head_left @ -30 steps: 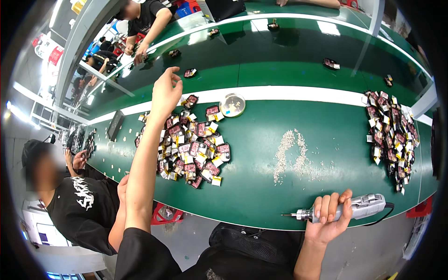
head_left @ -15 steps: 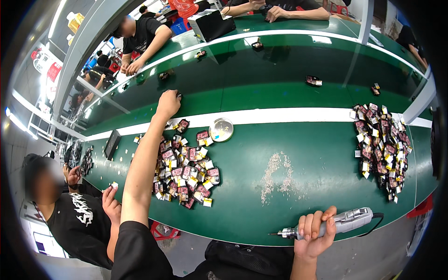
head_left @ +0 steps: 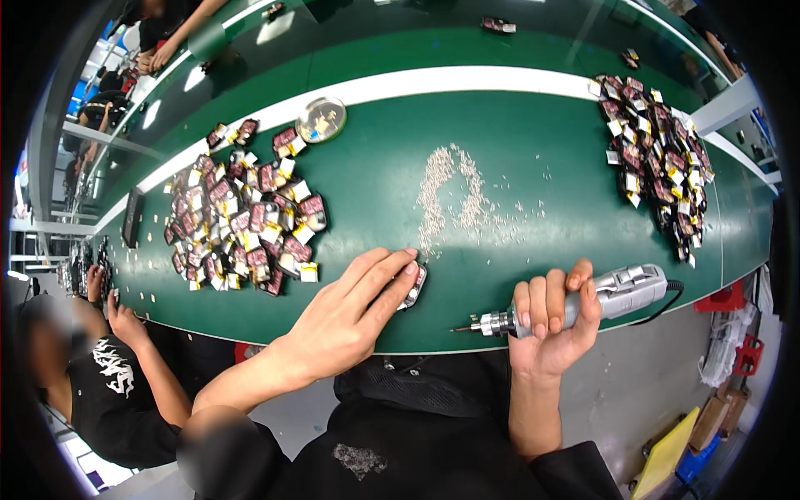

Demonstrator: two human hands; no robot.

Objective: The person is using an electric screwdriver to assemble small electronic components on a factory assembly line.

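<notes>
Near the front edge of the green table, my left hand (head_left: 354, 304) has its fingertips closed over a small black electronic unit (head_left: 414, 287). The fingers hide most of that unit, which rests on or just above the tabletop. My right hand (head_left: 550, 321) grips a grey electric screwdriver (head_left: 621, 293) at the table edge, its thin bit pointing left toward the unit. Beyond my left hand lies a heap of black units (head_left: 242, 221) with pinkish boards and white and yellow tags. Many tiny silvery screws (head_left: 450, 196) are scattered in the middle.
A second heap of similar units (head_left: 658, 158) lies at the right. By the white rail (head_left: 492, 79) sits a round shallow dish (head_left: 321, 119). A long black box (head_left: 132, 218) stands farther left. A co-worker (head_left: 108, 358) sits close at my left. The screwdriver's cord (head_left: 677, 296) trails right.
My left hand has come back from the far belt beyond the white rail to the near table edge, now with a unit under its fingers. The view has tilted downward; the right hand still grips the screwdriver.
</notes>
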